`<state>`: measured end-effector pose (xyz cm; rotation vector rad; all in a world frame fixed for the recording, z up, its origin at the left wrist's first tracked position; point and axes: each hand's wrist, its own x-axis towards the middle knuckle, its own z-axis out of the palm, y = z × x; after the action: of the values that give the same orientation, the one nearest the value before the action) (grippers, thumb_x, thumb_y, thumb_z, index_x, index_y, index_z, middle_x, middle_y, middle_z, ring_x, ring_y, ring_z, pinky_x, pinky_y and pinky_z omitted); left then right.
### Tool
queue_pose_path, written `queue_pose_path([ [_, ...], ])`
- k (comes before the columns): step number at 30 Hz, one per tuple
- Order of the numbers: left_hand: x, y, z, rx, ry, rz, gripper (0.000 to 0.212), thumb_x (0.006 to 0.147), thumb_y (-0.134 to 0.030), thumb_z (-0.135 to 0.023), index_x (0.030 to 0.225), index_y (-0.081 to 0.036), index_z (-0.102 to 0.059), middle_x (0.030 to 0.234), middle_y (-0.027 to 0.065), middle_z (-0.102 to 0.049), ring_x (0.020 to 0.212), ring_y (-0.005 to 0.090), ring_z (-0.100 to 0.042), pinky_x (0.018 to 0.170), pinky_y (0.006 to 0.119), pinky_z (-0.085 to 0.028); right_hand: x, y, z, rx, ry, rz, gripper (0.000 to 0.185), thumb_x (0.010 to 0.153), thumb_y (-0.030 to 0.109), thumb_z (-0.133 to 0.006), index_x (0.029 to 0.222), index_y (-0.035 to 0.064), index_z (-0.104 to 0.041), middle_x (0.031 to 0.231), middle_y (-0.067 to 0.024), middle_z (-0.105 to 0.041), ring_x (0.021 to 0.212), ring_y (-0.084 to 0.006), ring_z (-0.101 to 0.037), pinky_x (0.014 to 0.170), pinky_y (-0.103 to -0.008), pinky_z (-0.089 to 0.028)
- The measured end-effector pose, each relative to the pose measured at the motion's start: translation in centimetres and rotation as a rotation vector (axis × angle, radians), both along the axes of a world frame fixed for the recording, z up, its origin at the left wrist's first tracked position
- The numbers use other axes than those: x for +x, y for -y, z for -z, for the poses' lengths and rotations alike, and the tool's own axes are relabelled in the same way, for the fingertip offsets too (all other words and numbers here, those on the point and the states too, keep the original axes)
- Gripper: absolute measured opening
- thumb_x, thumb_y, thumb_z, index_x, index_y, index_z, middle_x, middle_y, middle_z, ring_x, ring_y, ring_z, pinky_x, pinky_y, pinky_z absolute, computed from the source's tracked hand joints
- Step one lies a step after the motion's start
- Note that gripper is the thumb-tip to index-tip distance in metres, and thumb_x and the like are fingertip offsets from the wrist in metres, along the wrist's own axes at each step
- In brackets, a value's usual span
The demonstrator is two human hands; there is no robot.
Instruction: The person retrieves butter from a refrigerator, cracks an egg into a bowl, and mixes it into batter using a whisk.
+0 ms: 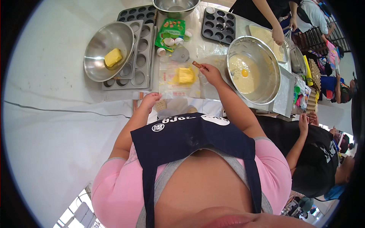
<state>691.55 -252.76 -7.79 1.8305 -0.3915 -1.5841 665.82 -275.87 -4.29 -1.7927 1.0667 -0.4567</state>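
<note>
In my right hand [211, 74] is a short brown wooden handle [196, 64], held over the table; whatever joins it is hard to make out. Left of that hand, a yellow block of butter [186, 75] lies on an opened wrapper [168, 88]. My left hand [151, 101] is at the table's front edge by the wrapper's near corner, fingers bent together; whether it pinches the wrapper cannot be told. Another butter block [113, 57] sits in a tilted steel bowl [92, 67] resting on stacked muffin tins [147, 71]. A large steel bowl [275, 82] at right holds pale batter, an egg yolk and a whisk.
Eggshells [169, 42] and a green packet [174, 27] lie beyond the butter. A dark muffin tin [218, 25] and another steel bowl [176, 8] stand farther back. A person's hand [278, 35] works with a whisk over a batter-filled tray [258, 30]. Another person stands close at my right.
</note>
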Motion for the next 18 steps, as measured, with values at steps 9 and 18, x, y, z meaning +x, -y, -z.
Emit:
queue_pose_path([
  [9, 0.8, 0.2, -0.3, 0.030, -0.035, 0.046, 0.025, 0.078, -0.030, -0.069, 0.090, -0.011, -0.060, 0.087, -0.0004, -0.060, 0.087, 0.0123, -0.051, 0.083, 0.032, -0.033, 0.3, 0.0, 0.0, -0.028, -0.102, -0.009, 0.030, 0.083, 0.022, -0.060, 0.107, 0.0060, -0.062, 0.088, -0.0121, -0.065, 0.078, -0.0206, -0.061, 0.072, -0.0297, -0.046],
  [18, 1.1, 0.5, -0.7, 0.057, -0.043, 0.089, 0.028, 0.077, -0.030, -0.069, 0.091, -0.007, -0.061, 0.084, 0.0005, -0.059, 0.085, 0.0137, -0.050, 0.088, 0.031, -0.033, 1.3, -0.6, -2.3, -0.395, -0.443, 0.005, 0.024, 0.078, 0.027, -0.062, 0.098, 0.0136, -0.066, 0.085, -0.0111, -0.060, 0.082, -0.0317, -0.057, 0.072, -0.0419, -0.046],
])
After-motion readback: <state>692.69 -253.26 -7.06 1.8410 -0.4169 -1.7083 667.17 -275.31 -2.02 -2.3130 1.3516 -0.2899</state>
